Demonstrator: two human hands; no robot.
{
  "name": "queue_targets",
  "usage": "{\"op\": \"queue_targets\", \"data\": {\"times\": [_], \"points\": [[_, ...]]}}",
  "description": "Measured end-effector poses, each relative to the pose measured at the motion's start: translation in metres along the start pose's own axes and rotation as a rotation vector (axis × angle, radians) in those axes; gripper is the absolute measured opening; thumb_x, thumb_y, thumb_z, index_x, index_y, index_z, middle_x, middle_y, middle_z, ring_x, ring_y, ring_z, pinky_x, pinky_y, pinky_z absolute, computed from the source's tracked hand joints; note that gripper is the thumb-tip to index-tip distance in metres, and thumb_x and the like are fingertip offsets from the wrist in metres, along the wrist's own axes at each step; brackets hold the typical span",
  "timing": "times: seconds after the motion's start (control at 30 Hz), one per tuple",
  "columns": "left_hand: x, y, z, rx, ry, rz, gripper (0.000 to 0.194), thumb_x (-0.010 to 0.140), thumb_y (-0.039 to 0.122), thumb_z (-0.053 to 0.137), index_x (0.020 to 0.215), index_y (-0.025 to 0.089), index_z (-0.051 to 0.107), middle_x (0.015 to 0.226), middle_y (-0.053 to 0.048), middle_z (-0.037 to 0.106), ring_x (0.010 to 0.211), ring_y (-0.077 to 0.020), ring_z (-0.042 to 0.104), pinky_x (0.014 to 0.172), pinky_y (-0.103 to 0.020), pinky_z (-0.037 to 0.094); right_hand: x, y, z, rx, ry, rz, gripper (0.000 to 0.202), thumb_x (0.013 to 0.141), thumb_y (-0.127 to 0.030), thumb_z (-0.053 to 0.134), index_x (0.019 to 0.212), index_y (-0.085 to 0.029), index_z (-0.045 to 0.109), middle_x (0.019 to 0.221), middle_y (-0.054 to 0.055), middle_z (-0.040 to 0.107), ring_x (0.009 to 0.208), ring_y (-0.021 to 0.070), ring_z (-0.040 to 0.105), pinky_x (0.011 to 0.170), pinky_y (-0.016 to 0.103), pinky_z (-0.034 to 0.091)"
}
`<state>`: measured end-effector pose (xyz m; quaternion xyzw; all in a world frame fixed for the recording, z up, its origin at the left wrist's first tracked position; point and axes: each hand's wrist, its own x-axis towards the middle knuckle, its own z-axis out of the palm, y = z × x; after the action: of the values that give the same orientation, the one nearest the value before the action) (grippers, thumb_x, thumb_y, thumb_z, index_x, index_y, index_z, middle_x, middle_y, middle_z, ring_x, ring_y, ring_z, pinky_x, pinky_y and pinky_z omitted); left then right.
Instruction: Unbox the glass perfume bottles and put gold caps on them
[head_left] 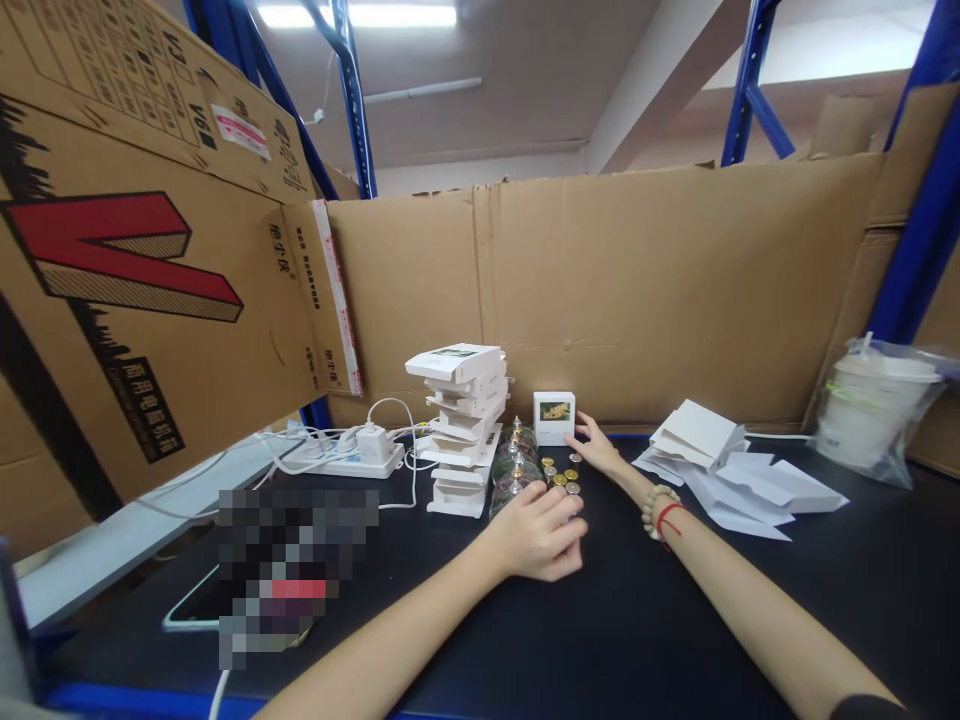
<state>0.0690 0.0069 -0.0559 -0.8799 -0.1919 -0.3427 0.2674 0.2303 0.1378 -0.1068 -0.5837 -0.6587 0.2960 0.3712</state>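
Observation:
My right hand point(596, 445) reaches to the back of the table, thumb and fingers at the right edge of a small white box point(554, 420) with a picture on its front. That box stands upright near the cardboard wall. Nearer to me, my left hand point(541, 530) is curled closed, palm side hidden; what it holds, if anything, does not show. Several small gold and silver round pieces point(560, 480) lie between my hands. Just left of them is a row of clear rounded items with silver knobs point(516, 465), partly covered by my left hand.
A tall, uneven stack of white boxes point(461, 430) stands left of the row. Flattened white cartons point(731, 465) lie at right, with a bagged cup point(874, 410) beyond. A power strip point(345, 457) with cables and a partly pixelated device point(199, 600) occupy the left side.

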Motion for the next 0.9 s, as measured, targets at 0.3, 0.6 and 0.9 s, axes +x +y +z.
{"op": "queue_targets", "data": {"times": [0.3,0.6,0.9], "points": [[-0.001,-0.002,0.002,0.079,-0.049,0.024,0.011,0.073,0.017,0.044,0.067,0.017,0.054,0.08,-0.002,0.062,0.074,-0.0133,0.054,0.069,-0.027,0.034,-0.014,-0.015,-0.011,0.004,-0.04,0.048,0.019,0.078,-0.027,0.058,0.094,-0.017,0.057,0.092,0.002,0.066,0.048,0.0068,0.055,0.06,0.024,0.047],[-0.004,-0.001,-0.001,0.111,-0.138,0.04,0.012,0.074,0.018,0.044,0.071,0.017,0.055,0.082,-0.003,0.063,0.077,-0.0141,0.054,0.072,-0.027,0.035,-0.036,-0.018,-0.031,-0.118,0.026,0.1,0.017,0.075,-0.026,0.055,0.089,-0.017,0.051,0.076,0.002,0.065,0.044,0.0103,0.055,0.049,0.023,0.043],[0.009,0.003,-0.013,0.021,-0.02,-0.044,0.017,0.075,0.014,0.039,0.065,0.016,0.053,0.07,-0.003,0.059,0.065,-0.0125,0.051,0.064,-0.026,0.037,-0.066,-0.021,-0.083,-0.411,0.163,0.05,0.034,0.065,-0.036,0.06,0.095,-0.022,0.054,0.073,0.005,0.065,0.076,0.0274,0.061,0.062,0.032,0.04]]}}
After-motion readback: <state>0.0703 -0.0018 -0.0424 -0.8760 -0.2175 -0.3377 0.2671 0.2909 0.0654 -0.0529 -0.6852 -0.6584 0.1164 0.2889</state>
